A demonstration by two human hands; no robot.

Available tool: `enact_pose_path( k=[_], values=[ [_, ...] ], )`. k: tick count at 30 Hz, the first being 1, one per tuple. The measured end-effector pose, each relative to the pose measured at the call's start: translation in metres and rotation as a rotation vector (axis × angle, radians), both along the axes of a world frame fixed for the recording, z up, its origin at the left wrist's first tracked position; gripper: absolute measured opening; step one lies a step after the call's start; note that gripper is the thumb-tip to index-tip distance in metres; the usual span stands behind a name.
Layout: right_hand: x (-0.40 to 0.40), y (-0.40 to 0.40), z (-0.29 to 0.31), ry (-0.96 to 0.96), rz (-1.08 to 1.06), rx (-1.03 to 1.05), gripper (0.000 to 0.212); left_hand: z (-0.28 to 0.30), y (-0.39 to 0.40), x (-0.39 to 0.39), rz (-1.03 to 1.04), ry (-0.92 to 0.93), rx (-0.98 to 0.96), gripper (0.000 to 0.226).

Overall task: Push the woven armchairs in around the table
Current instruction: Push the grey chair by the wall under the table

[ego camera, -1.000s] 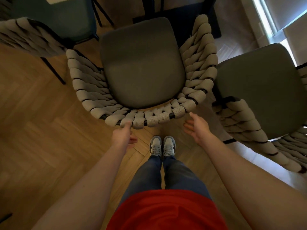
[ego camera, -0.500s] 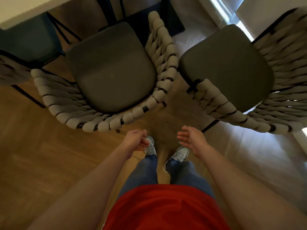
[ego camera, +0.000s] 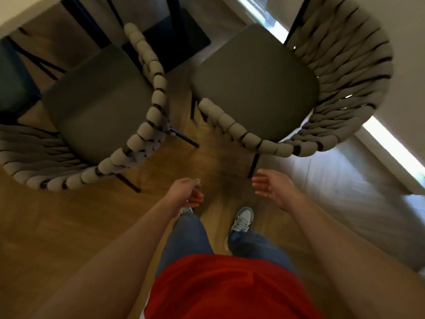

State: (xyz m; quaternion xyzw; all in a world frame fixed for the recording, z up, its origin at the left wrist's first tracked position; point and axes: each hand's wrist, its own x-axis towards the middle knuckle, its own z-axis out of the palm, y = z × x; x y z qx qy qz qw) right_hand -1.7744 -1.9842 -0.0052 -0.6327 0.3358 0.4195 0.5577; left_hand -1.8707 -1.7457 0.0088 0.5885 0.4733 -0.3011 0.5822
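My left hand (ego camera: 187, 194) hangs loosely curled, my right hand (ego camera: 273, 192) spread, each grip empty; next I reach for the right armchair (ego camera: 264, 93) and push it tableward.

Left armchair (ego camera: 96, 107) cut off at left edge — table (ego camera: 20, 10) mostly out of frame, whole view motion-blurred

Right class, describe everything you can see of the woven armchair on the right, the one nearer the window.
The right armchair has a dark grey padded seat ringed by a curved back and arms of thick, pale grey woven rope over a black frame, on thin black legs. It stands upright on the wooden floor, beside the window, apart from the other armchair. Neither hand touches it; the right hand is open just short of its rim.
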Motion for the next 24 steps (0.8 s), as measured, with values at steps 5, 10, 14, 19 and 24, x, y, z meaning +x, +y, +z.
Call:
enact_pose_path(
  k=[5, 10, 14, 19, 24],
  values=[
    [0.017, -0.091, 0.005, -0.043, -0.081, -0.025, 0.033, -0.002, -0.082, 0.031, -0.004, -0.001, -0.038, 0.032],
    [0.032, -0.129, 0.006, -0.033, -0.102, -0.007, 0.036, 0.002, -0.128, 0.071, 0.026, -0.023, -0.044, 0.041],
    [0.056, -0.149, 0.003, -0.007, -0.09, 0.038, 0.039, -0.005, -0.146, 0.092, 0.055, -0.024, -0.017, 0.047],
    [0.118, -0.175, -0.004, -0.041, -0.163, 0.026, 0.06, -0.029, -0.167, 0.113, 0.171, -0.026, 0.018, 0.053],
    [0.193, -0.213, -0.016, -0.023, -0.215, -0.097, 0.072, -0.038, -0.197, 0.124, 0.463, 0.019, 0.034, 0.053]
  ],
)
